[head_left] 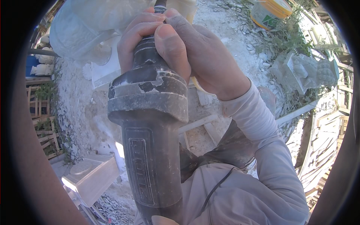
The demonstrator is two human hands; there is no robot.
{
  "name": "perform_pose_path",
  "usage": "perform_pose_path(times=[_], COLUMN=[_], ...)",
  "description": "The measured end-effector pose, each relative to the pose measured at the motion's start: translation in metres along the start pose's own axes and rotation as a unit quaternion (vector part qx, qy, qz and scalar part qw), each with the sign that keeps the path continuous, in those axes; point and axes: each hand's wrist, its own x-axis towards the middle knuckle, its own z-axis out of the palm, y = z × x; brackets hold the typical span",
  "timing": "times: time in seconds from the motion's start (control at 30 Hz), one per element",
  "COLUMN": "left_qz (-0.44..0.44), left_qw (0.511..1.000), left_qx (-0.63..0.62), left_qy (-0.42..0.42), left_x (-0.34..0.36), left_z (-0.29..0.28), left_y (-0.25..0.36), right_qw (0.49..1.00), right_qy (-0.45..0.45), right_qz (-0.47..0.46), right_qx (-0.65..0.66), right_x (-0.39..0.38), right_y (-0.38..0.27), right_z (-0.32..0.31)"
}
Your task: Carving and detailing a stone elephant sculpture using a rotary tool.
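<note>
A long dark die grinder [153, 161], scuffed and dusted with white, runs up the middle of the view. My right hand [187, 52] is closed round its narrow neck near the top. Its fingers curl over the left side and the thumb side presses from the right. A grey sleeve covers that forearm. At the bottom edge a small bit of my left hand [164, 221] shows against the rear of the tool; most of it is out of view. The grinder's working tip is cut off by the top edge. Beyond it stands a large pale, rounded mass [86, 26].
White dust and chips cover the ground [86, 112]. A yellow bucket [268, 17] and a carved pale stone [307, 71] stand among weeds at the right. A pale block [92, 176] sits at lower left. Wooden slats [326, 138] line the right side.
</note>
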Motion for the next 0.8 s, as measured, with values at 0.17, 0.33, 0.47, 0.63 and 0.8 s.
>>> perform_pose_path(times=[0.17, 0.33, 0.47, 0.63, 0.8], left_qz=[0.000, 0.000, -0.008, 0.019, -0.011], left_qw=[1.000, 1.000, 1.000, 0.999, 1.000], left_qx=[-0.003, -0.005, -0.003, -0.008, 0.014], left_qy=[0.006, 0.005, 0.005, -0.025, 0.000], left_x=[-0.001, 0.000, -0.002, 0.002, -0.001], left_z=[0.003, 0.002, 0.001, -0.003, 0.002], left_y=[0.001, 0.001, 0.001, -0.003, 0.000], right_qw=[1.000, 1.000, 0.998, 0.999, 0.968], right_qy=[0.001, -0.002, -0.009, 0.028, 0.058], right_qz=[-0.006, -0.013, -0.033, 0.038, 0.185], right_qx=[-0.008, -0.023, -0.054, 0.004, 0.162], right_x=[-0.001, -0.002, -0.001, 0.002, 0.005], right_y=[0.001, 0.004, 0.004, -0.005, -0.012], right_z=[0.000, -0.001, -0.001, 0.003, 0.003])
